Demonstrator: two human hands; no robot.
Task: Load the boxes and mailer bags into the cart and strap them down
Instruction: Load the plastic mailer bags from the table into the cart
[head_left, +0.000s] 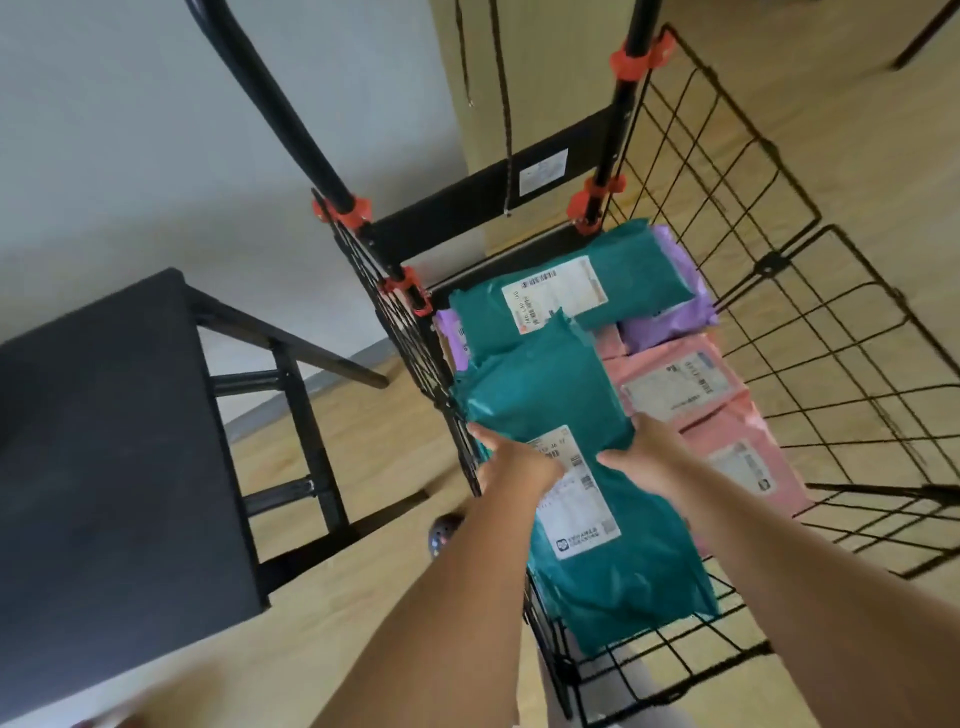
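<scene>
Fingers of both hands flat on teal mailer bag — in cart.

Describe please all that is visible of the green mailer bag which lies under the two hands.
The near green mailer bag is a glossy, wrinkled teal plastic pouch with a white shipping label on top. It lies flat, topmost in the wire cart, its near end reaching the cart's near edge. The left hand presses its left side, partly covering the label; the right hand rests on its right edge. Its far end overlaps a second green bag, and pink bags lie beside it.
</scene>
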